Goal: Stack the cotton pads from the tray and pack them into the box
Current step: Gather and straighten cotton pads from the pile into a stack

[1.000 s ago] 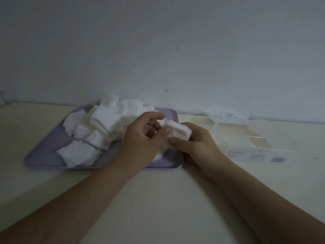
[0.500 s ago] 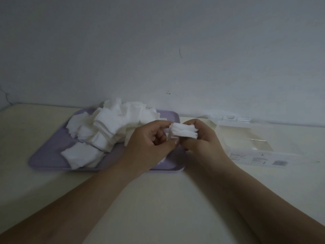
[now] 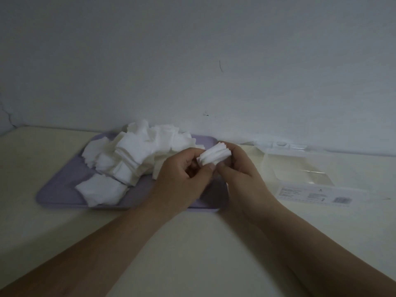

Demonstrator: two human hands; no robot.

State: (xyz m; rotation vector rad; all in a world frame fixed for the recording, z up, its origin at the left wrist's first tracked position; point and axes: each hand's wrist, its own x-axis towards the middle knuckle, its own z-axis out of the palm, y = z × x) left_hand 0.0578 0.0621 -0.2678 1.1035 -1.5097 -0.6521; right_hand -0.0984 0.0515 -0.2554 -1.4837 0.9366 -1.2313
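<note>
A small stack of white square cotton pads (image 3: 215, 156) is pinched between both hands above the right end of the lilac tray (image 3: 60, 189). My left hand (image 3: 182, 179) grips its left and lower edge with thumb and fingers. My right hand (image 3: 242, 170) wraps around its right side. A loose heap of cotton pads (image 3: 132, 155) fills the back and middle of the tray, with one flat pile (image 3: 100, 189) near its front. The clear plastic box (image 3: 300, 179) lies open to the right of the tray, with nothing seen inside.
The box's clear lid (image 3: 285, 146) is folded back against the white wall. A label with a barcode (image 3: 340, 199) runs along the box's front side. The cream tabletop (image 3: 192, 243) stretches in front of the tray.
Both hands have lifted the stack a little and turned it, so its layered edges now face me. The tray, the heap and the box stay where they were.
</note>
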